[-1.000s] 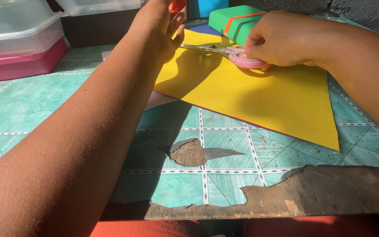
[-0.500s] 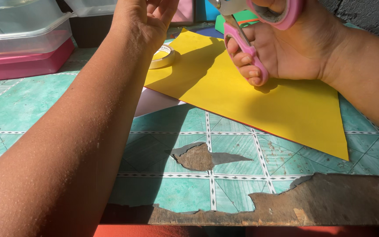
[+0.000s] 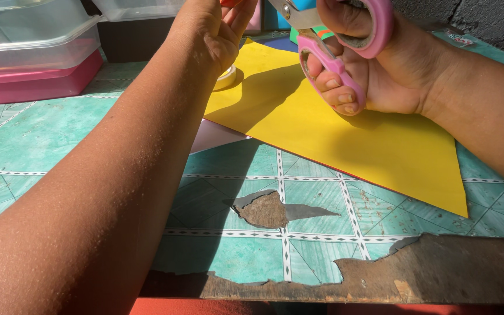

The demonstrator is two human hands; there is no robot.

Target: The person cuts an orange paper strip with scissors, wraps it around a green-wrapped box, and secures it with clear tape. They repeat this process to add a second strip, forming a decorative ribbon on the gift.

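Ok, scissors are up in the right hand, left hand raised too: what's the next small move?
Probably bring the scissors towards whatever the left hand pinches at the top edge; only a sliver of orange shows there. The right hand has its grip through the pink handles, lifted clear of the yellow sheet.

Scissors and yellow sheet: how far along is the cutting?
Done: no cut shows in the yellow sheet, which lies flat on the table. In hand: the right hand holds the pink-handled scissors raised above it; the left hand is lifted near the tape roll. Left: apparently all the cutting.
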